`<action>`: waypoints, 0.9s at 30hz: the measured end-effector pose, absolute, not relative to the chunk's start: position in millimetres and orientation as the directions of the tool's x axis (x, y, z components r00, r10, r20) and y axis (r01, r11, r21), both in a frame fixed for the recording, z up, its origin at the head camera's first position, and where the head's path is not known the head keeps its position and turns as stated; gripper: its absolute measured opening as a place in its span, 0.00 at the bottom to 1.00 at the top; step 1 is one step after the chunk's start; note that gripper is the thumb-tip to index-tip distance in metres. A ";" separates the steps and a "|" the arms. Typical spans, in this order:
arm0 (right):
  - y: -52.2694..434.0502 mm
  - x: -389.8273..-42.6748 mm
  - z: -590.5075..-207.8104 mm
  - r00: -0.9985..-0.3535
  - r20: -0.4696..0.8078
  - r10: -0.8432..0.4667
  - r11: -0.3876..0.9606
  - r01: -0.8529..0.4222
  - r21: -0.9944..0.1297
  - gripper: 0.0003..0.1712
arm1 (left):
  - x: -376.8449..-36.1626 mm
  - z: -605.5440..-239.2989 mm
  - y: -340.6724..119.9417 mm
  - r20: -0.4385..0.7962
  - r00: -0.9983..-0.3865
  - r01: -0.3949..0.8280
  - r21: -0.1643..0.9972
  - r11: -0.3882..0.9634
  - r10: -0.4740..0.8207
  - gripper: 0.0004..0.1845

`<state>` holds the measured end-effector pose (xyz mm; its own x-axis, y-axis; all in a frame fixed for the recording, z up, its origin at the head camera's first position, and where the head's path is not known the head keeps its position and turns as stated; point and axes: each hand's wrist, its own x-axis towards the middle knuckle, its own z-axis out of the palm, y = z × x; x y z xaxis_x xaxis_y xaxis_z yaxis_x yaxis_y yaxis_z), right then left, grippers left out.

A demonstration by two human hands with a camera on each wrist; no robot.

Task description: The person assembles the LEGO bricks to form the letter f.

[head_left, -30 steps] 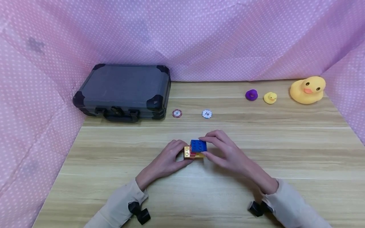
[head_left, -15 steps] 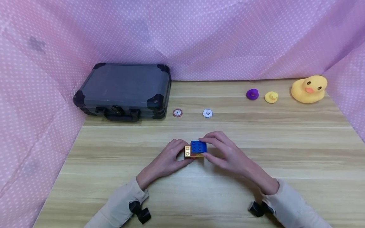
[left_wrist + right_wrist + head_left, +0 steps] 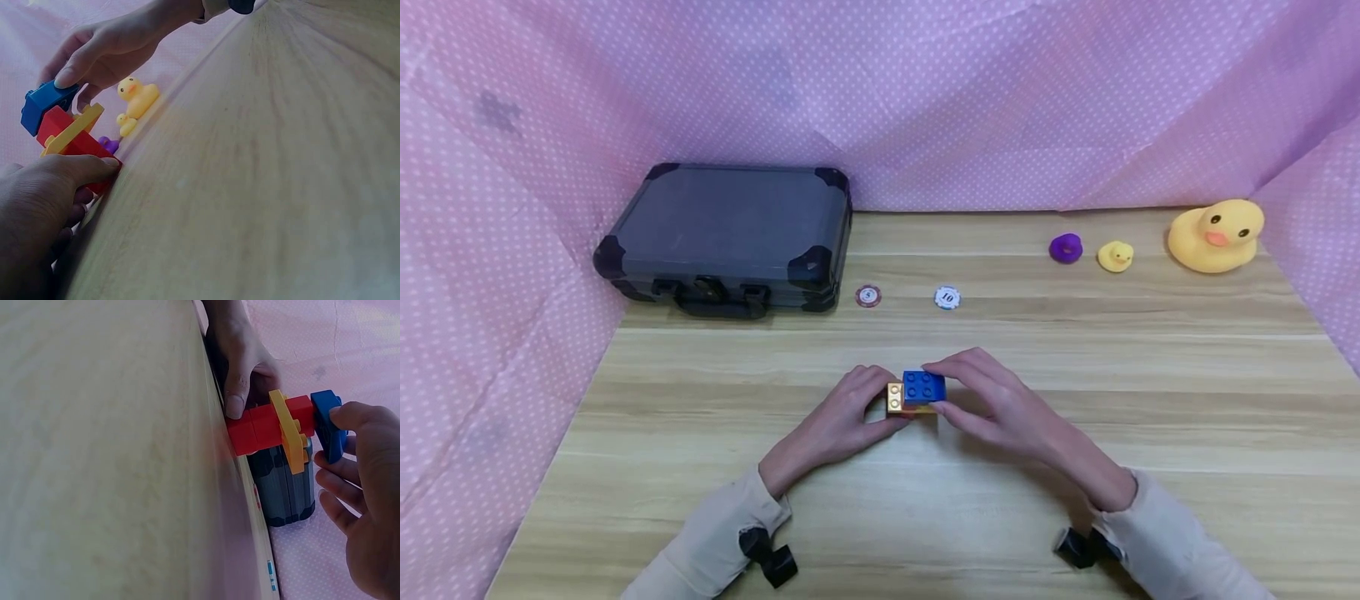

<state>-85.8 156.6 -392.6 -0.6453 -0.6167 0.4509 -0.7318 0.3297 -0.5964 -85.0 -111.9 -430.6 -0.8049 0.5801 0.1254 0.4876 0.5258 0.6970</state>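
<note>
On the table stands a small stack of toy building bricks: red bricks (image 3: 255, 429) at the base, a long yellow brick (image 3: 289, 431) across them, and another red brick (image 3: 302, 415) above. My left hand (image 3: 842, 421) grips the red base, thumb on the near side, as the left wrist view shows. At the top is a blue brick (image 3: 922, 387), which my right hand (image 3: 992, 400) pinches between thumb and fingers. It meets the upper red brick and looks slightly tilted in the right wrist view; whether it is fully seated I cannot tell.
A closed grey case (image 3: 730, 225) with black corners stands at the back left. Beside it lie a red-rimmed chip (image 3: 868, 296) and a white-blue chip (image 3: 947, 297). A purple duck (image 3: 1066, 248), a small yellow duck (image 3: 1116, 257) and a large yellow duck (image 3: 1213, 237) line the back right.
The blue brick has shifted slightly toward me in the head view and now hides the red that showed beside it. Both hands keep their hold and have barely moved.
</note>
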 end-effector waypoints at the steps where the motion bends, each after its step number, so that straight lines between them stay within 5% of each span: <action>1: 156.7 -86.2 -392.5 -0.641 0.452 -0.620 0.329 -0.735 -0.592 0.24 | -85.1 -430.6 -111.9 0.125 -0.805 0.487 0.698 0.525 0.580 0.19; 18: 154.8 -91.0 -383.5 -0.565 0.438 -0.699 0.355 -0.806 -0.474 0.25 | -85.8 -431.0 -113.0 0.125 -0.804 0.487 0.698 0.525 0.581 0.21; 27: 156.7 -91.0 -382.7 -0.585 0.425 -0.691 0.376 -0.792 -0.481 0.25 | -87.1 -432.2 -113.2 0.120 -0.809 0.482 0.696 0.533 0.576 0.21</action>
